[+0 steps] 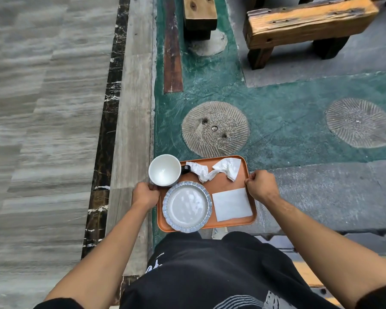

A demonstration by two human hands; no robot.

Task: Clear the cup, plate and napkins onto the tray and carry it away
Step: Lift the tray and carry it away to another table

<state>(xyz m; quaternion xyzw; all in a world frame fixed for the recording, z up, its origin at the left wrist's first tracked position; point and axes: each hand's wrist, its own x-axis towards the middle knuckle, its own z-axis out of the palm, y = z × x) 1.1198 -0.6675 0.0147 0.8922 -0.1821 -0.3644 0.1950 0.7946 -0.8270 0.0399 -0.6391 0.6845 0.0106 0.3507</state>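
1. Black printed garment (210, 275) on the person's torso, at 6 o'clock, lowest in view; both bare forearms extend from it toward the tray.
2. Grey streaked stone paving (42, 108), filling the 9 o'clock side, edged by a dark marbled strip.
3. Left hand (145, 195), curled closed on the left rim of the tray, fingers touching the base of the cup.
4. White ceramic cup with a black handle (164, 170), upright and empty, at the tray's 10 o'clock corner, overhanging the rim in this view.
5. Round pale plate with a scalloped blue rim (187, 206), empty, at the tray's 7 o'clock, just beside the cup.
6. Orange rectangular plastic tray (221, 181), held level over the floor, before the waist.
7. Crumpled white paper napkin (216, 170), at the tray's 1 o'clock.
8. Flat square white napkin (231, 204), at the tray's 4 o'clock, touching the plate's edge.
9. Right hand (262, 186), closed on the tray's right rim.
10. Green painted floor (288, 121) with round grooved stone discs (215, 130), at 12 o'clock.
11. Weathered wooden bench (308, 25), at 1 o'clock.
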